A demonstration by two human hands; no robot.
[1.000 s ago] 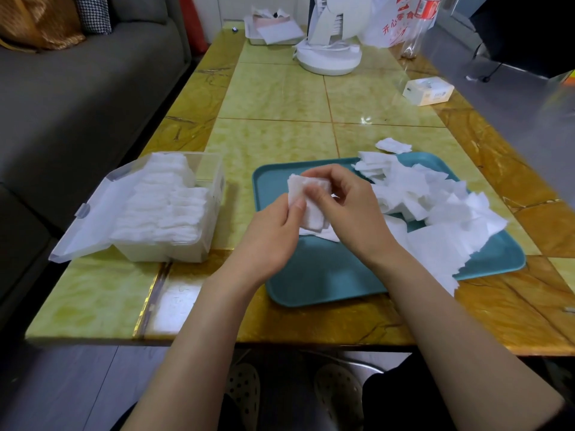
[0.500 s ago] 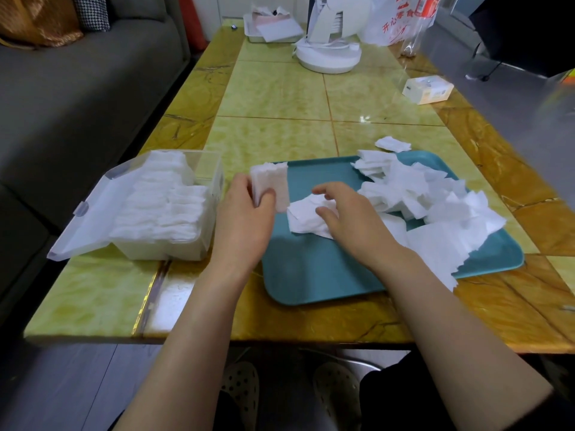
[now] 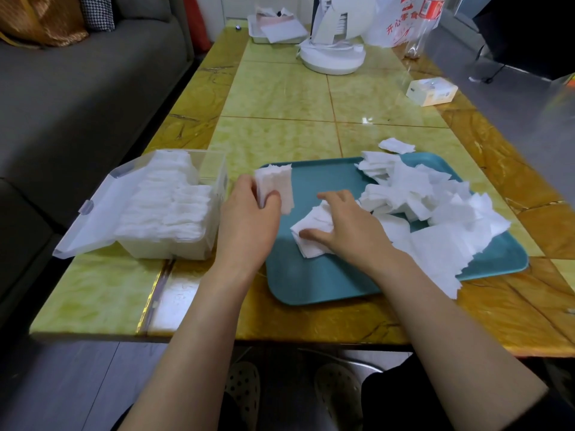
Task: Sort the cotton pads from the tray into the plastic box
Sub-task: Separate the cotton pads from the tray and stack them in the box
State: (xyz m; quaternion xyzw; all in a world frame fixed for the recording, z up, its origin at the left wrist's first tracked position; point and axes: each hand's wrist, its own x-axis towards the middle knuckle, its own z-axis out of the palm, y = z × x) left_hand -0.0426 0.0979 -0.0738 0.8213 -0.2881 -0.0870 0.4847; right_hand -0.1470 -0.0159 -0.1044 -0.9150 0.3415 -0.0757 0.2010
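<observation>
Grey sofa along the left side of the yellow-green marble-pattern table.

Teal tray lies on the near right part of the table. Clear plastic box stands just left of the tray, with its hinged lid folded open to the left. Rows of white cotton pads fill most of the box, standing on edge.

Loose cotton pads are heaped over the right half of the tray. Some overhang its near right rim.

Left hand is over the tray's left edge, between box and tray. Its fingers and thumb are clamped on a stack of pads, held upright and clear of the tray surface.

Right hand is down in the middle of the tray on a small bunch of pads. The thumb sits at the bunch's near edge and the fingers curl over its far side. This looks like a pinch, but contact under the palm is hidden.

One stray pad lies on the table just beyond the tray's far rim.
</observation>
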